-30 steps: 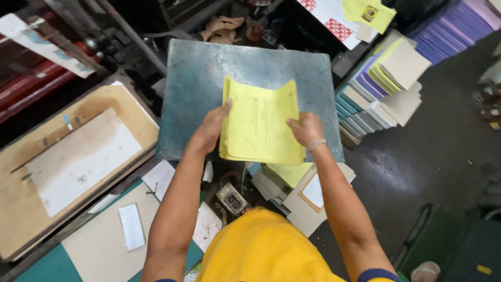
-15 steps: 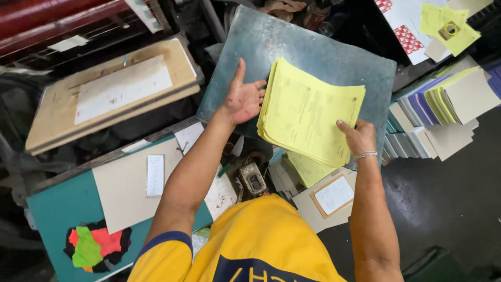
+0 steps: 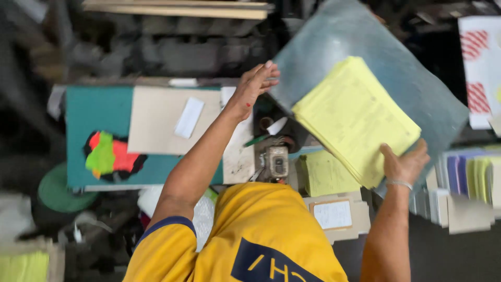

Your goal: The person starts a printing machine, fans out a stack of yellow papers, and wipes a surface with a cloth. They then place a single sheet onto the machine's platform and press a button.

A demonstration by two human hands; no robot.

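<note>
— Where was the stack of yellow paper [image 3: 355,117] at that moment?

— It lay tilted on the grey metal surface [image 3: 417,89], its near corner hanging past the edge. The right hand [image 3: 404,164] gripped that lower corner, fingers closed on the sheets, a thin bracelet at the wrist.

— And the left hand [image 3: 255,86]?

— Off the paper altogether. It was raised with palm open and fingers spread, holding nothing, just beside the left edge of the grey surface and well apart from the right hand.

— What lay around them?

— Below the left hand sat a small metal device [image 3: 276,162] with a green pen [image 3: 255,140] near it. A second, smaller yellow pad [image 3: 326,172] lay under the big stack's near edge. Further left, a sheet of brown cardboard [image 3: 156,117] rested on a teal board [image 3: 96,112], with bright orange and green scraps [image 3: 109,154] on the teal. To the far right stood stacked pads [image 3: 469,177] in purple and yellow.
</note>
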